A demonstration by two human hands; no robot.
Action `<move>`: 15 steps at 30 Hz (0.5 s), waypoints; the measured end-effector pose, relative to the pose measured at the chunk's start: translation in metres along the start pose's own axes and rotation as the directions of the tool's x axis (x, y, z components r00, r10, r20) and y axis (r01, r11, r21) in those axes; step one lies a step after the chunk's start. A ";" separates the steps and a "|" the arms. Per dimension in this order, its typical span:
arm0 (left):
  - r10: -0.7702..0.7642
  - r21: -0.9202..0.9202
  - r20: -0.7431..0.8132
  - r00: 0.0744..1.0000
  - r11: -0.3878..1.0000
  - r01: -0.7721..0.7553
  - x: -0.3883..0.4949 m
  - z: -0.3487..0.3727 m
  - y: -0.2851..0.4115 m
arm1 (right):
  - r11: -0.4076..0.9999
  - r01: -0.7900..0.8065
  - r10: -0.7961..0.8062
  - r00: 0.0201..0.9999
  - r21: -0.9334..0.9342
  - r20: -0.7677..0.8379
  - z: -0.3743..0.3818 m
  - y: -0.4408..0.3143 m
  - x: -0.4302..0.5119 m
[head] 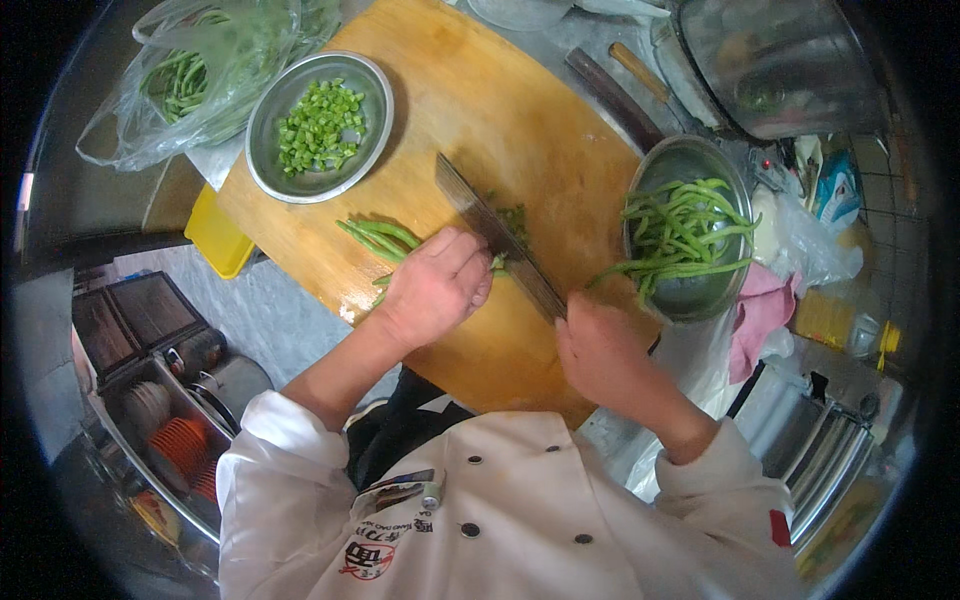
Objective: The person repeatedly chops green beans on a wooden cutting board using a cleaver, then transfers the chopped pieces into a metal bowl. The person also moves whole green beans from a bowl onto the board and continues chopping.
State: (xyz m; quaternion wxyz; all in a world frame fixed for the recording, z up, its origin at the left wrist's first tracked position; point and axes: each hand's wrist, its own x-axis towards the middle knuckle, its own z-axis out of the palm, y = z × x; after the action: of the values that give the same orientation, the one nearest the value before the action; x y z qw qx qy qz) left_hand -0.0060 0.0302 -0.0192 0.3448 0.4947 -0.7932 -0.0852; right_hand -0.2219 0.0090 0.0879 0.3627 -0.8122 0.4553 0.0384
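My left hand (439, 285) presses a small bunch of green beans (382, 238) against the wooden cutting board (480, 97), their ends sticking out on both sides of the fist. In my right hand (611, 345) is the handle of a cleaver (502, 232), its wide blade standing on edge beside my left knuckles. Small chopped bean pieces (514, 221) lie just beyond the blade, partly hidden by it. A steel bowl (384, 112) of chopped beans (321, 127) sits on the board's far left. Whole beans (682, 232) fill a second steel bowl (679, 300) at the right.
A clear plastic bag (217, 90) of beans lies beyond the left bowl. Behind the right bowl are a dark long-handled tool (611, 97) and a wooden handle (639, 71). A pink cloth (761, 322) and an oil bottle (844, 326) lie to the right. Stacked dishes (180, 450) stand low left.
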 end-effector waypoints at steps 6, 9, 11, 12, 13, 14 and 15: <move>0.009 -0.008 -0.012 1.000 1.000 -0.009 -0.001 0.000 0.001 | 0.998 0.057 -0.057 0.994 -0.002 -0.094 0.008 0.006 0.009; 0.013 -0.014 -0.067 0.998 1.000 -0.014 -0.002 0.000 0.001 | 1.000 0.017 -0.017 1.000 0.009 -0.017 -0.016 -0.001 -0.003; 0.009 -0.025 -0.076 0.997 1.000 -0.011 -0.004 0.002 0.000 | 0.999 0.037 -0.036 0.997 -0.009 0.068 -0.027 -0.005 -0.011; -0.004 -0.025 -0.077 0.997 1.000 0.002 -0.006 0.002 0.000 | 1.000 0.004 -0.005 0.998 0.019 0.064 -0.027 -0.006 -0.012; -0.011 -0.023 -0.075 0.997 1.000 0.009 -0.008 0.002 0.000 | 0.999 -0.019 0.016 0.997 0.040 0.074 -0.024 -0.007 -0.014; -0.012 -0.026 -0.063 0.998 1.000 0.010 -0.008 0.002 0.000 | 0.993 -0.114 0.110 0.987 0.026 0.114 -0.020 -0.006 -0.014; -0.014 -0.038 -0.038 0.999 0.999 0.013 -0.008 0.003 0.000 | 0.998 -0.051 0.050 0.997 0.027 0.052 -0.010 -0.006 -0.010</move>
State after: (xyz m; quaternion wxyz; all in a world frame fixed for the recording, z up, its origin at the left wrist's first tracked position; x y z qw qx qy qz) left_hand -0.0052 0.0364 -0.0251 0.3687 0.4949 -0.7814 -0.0930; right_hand -0.2260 0.0118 0.1027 0.3846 -0.7939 0.4668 0.0621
